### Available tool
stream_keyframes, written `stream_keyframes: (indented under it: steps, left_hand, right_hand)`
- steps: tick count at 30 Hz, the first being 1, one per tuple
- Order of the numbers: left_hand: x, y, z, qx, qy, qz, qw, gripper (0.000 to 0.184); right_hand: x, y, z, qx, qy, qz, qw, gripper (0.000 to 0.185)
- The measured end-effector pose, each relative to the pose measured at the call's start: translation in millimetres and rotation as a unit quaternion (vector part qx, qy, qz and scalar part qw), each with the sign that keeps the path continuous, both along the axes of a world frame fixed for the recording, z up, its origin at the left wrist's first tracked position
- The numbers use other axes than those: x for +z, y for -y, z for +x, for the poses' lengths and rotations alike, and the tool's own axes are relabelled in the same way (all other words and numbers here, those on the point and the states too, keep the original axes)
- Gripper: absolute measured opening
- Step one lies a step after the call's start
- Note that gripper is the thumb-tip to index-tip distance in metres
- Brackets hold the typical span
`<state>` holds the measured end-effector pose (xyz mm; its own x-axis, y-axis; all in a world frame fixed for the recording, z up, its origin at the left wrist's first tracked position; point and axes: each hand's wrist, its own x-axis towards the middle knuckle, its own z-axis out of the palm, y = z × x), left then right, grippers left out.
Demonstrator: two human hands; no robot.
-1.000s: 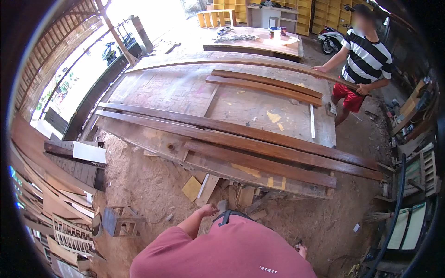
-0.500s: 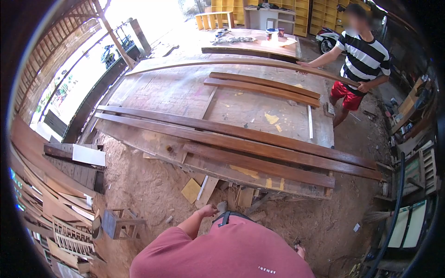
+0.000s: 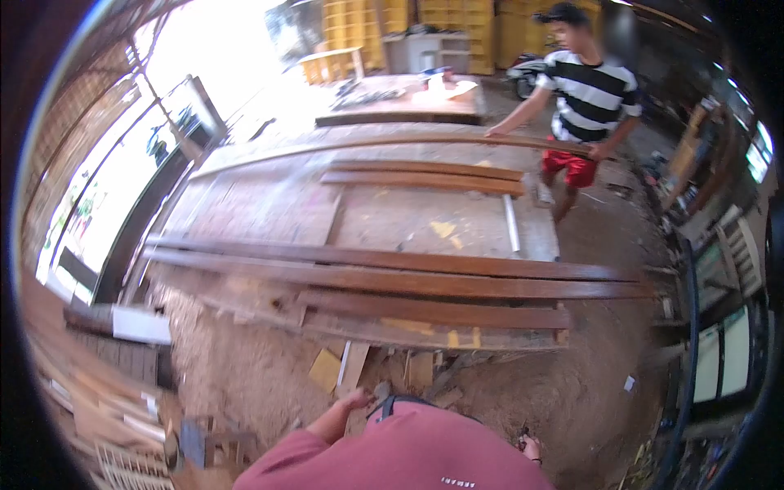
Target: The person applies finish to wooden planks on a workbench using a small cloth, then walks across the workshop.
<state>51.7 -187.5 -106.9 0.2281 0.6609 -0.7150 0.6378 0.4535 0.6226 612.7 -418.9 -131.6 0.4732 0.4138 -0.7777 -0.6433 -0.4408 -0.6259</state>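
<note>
Near my waist, my left hand (image 3: 355, 398) hangs with its fingers curled, and I see nothing in it. My right hand (image 3: 531, 447) is low on the other side, mostly hidden by my shirt. Its fingers are closed around a small dark thing I cannot make out. Before me, a long brown board (image 3: 392, 279) lies across the worktable (image 3: 392, 229), with another long board (image 3: 457, 263) behind it and a shorter board (image 3: 433, 310) in front. Two short boards (image 3: 425, 181) lie farther back.
Across the table a person (image 3: 584, 106) in a striped shirt holds a long plank (image 3: 392, 140) with both hands. Wood offcuts (image 3: 327, 369) lie on the ground by the table. A small stool (image 3: 204, 441) stands at left; panels (image 3: 723, 351) lean at right.
My view has shifted and blurred, so the near boards sit lower in it. The other person's head has turned toward the plank, still held. Both my hands stay low by my body.
</note>
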Motion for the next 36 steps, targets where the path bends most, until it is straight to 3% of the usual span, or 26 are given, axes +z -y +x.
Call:
stream_keyframes:
  steps: [2, 4, 11, 17, 20, 22, 29, 31, 36]
  left_hand:
    - [-22, 2, -6, -0.002, 0.023, 0.004, 1.0, 0.037]
    - [-50, 2, -14, -0.005, 0.035, 0.003, 0.999, 0.037]
    - [-37, -6, -10, -0.031, 0.021, -0.046, 0.998, 0.038]
    - [-52, -11, -15, -0.041, 0.019, -0.049, 0.998, 0.038]
    - [-76, -12, -26, -0.127, -0.079, -0.002, 0.989, 0.04]
    - [-75, -12, -24, -0.047, -0.033, -0.07, 0.996, 0.042]
    - [-58, -14, -18, -0.074, -0.056, -0.048, 0.995, 0.042]
    - [-60, -14, -18, -0.085, 0.042, -0.019, 0.995, 0.043]
    - [-55, -10, -16, -0.08, -0.031, -0.048, 0.995, 0.04]
  right_hand:
    - [-12, 5, 10, 0.051, -0.028, -0.01, 0.998, 0.017]
    - [-12, 2, 10, 0.023, -0.009, -0.011, 1.0, 0.019]
    - [-18, 8, 2, 0.015, 0.021, -0.022, 0.999, 0.03]
    - [-11, 4, -6, 0.002, 0.011, -0.084, 0.996, 0.028]
    - [-24, 9, -4, -0.006, 0.009, -0.055, 0.998, 0.026]
    - [-24, 12, -5, -0.003, 0.001, -0.048, 0.999, 0.025]
    - [-4, 9, -9, 0.011, -0.001, -0.04, 0.999, 0.021]
    - [-6, 7, -9, 0.011, 0.002, -0.049, 0.999, 0.021]
    - [3, 9, -9, 0.039, 0.001, -0.063, 0.997, 0.023]
